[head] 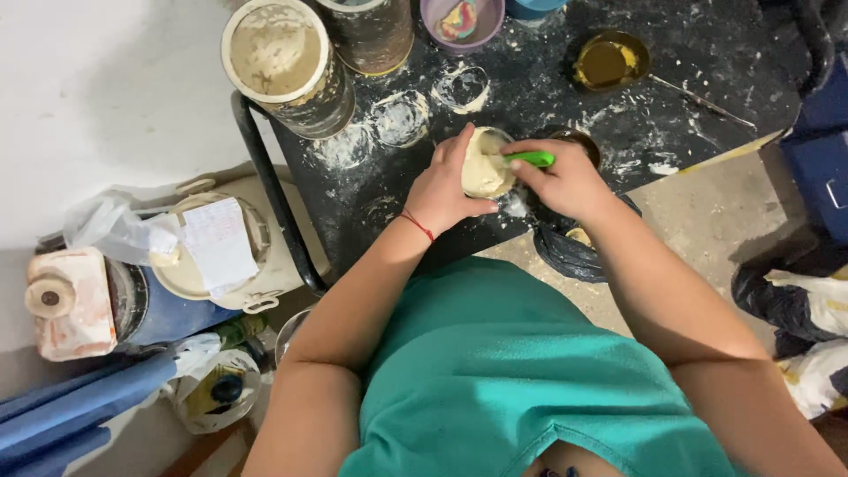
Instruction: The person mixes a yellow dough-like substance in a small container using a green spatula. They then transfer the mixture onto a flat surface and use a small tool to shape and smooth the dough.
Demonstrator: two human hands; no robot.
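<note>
My left hand point(442, 190) wraps its fingers around the paste-filled cup point(484, 163) on the worktop point(689, 88), my right hand point(565, 181) pinching the green-handled tool point(532, 158); I'd brace firmly, stirring slowly.

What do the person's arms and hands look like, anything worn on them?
Both arms are bare to the shoulder, with no sleeves or gloves. The left hand has a thin red string bracelet around its wrist. The right hand shows no rings or bands.
</note>
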